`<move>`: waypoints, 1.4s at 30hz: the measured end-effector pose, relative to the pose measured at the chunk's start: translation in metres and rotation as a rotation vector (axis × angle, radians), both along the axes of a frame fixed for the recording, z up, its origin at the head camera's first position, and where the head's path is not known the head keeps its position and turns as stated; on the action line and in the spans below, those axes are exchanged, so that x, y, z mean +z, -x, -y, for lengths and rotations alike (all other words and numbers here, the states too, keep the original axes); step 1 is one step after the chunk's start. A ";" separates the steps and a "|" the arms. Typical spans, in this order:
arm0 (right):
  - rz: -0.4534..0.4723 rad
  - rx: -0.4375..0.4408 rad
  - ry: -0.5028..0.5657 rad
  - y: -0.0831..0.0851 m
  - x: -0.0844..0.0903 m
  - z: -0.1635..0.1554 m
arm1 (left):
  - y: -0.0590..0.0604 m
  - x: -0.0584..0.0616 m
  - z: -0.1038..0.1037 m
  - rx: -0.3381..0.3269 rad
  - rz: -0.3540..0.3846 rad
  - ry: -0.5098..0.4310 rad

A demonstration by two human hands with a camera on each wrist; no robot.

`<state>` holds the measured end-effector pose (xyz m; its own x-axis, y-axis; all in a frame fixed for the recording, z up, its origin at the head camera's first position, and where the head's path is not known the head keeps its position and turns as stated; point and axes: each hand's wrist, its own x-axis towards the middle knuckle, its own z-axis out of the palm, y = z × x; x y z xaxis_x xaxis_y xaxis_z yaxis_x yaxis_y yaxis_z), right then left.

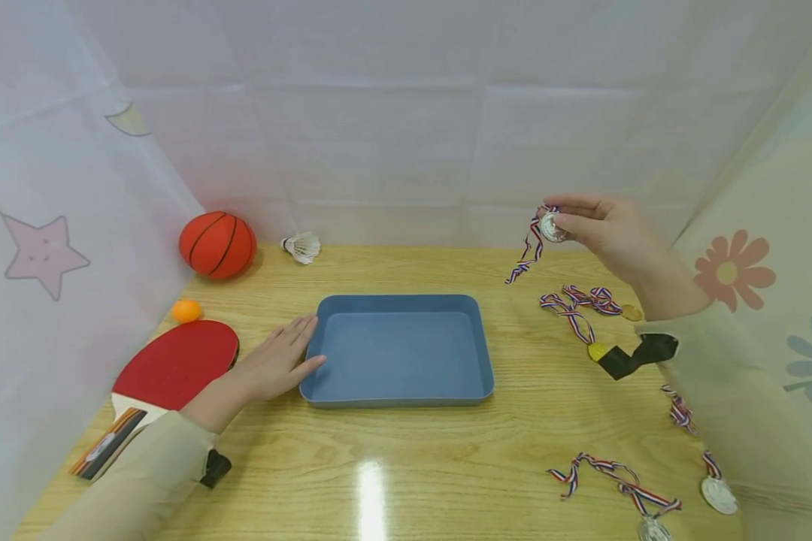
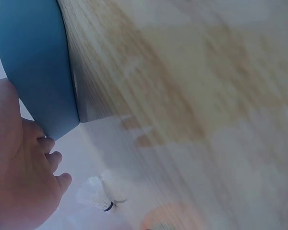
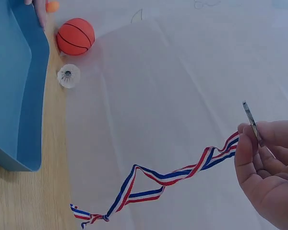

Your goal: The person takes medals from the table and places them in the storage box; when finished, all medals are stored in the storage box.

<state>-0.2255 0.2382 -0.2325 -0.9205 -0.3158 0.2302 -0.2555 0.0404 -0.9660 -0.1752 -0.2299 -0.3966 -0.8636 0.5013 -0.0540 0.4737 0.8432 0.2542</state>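
**Silver medal held up beside the blue tray**

Nearest to us, at the front right of the wooden table (image 1: 446, 466), lie two silver medals (image 1: 719, 494) with striped ribbons, one partly cut off by the frame edge. Farther back on that side we see two gold medals (image 1: 597, 351) with their ribbons tangled close together.

Our right hand (image 1: 605, 225) is raised above the table's far right part. Its thumb and fingers are closed on a silver medal (image 1: 552, 227), pinching the disc by its edge, and the ribbon (image 3: 168, 175) hangs down from it in twists, free of the table.

Our left hand (image 1: 277, 364) lies flat with fingers straight and relaxed, the fingertips touching the left wall of the blue tray (image 1: 480, 361). It grips nothing. The tray sits in the middle of the table.

Left of that hand rests a red table tennis bat (image 1: 169, 372), with an orange ball (image 1: 186, 310) just behind it. At the back left stand a small basketball (image 1: 217, 245) and, near it, a white shuttlecock (image 1: 301, 246).
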 end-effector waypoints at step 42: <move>0.047 0.315 -0.205 -0.002 -0.072 0.213 | 0.005 -0.001 -0.005 0.016 -0.006 0.010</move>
<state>-0.2238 0.0247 -0.3043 -0.7787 -0.6205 0.0929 -0.2422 0.1608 -0.9568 -0.1801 -0.2253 -0.3971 -0.8717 0.4871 -0.0539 0.4616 0.8530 0.2435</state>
